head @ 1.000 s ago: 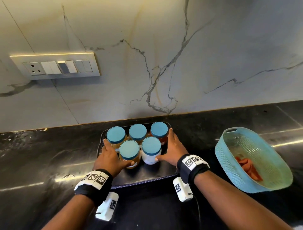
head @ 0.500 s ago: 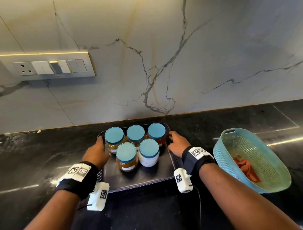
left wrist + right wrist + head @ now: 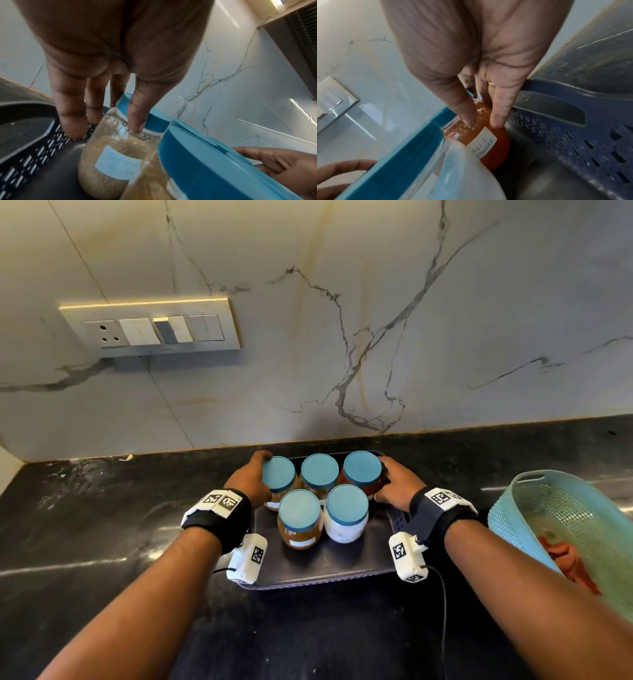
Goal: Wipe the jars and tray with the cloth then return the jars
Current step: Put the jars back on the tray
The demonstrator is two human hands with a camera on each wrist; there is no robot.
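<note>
Five glass jars with blue lids stand on a dark tray (image 3: 325, 570) on the black counter. My left hand (image 3: 246, 479) holds the back-left jar (image 3: 278, 474) of tan powder, thumb on its neck and fingers round its far side (image 3: 116, 155). My right hand (image 3: 394, 484) holds the back-right jar (image 3: 362, 469) of red chilli powder (image 3: 493, 148), thumb and fingers on its glass. Both jars stand on the tray. The orange cloth (image 3: 565, 559) lies in a teal basket (image 3: 565, 508) to the right.
A middle back jar (image 3: 320, 470) and two front jars (image 3: 300, 515) (image 3: 346, 510) crowd between my hands. The marble wall with a switch plate (image 3: 154, 328) rises just behind the tray. The tray's perforated rim (image 3: 573, 135) is beside my right fingers.
My hands left the front jars, went out to the tray's sides, and now have moved in onto the two outer back jars. The jars have not shifted.
</note>
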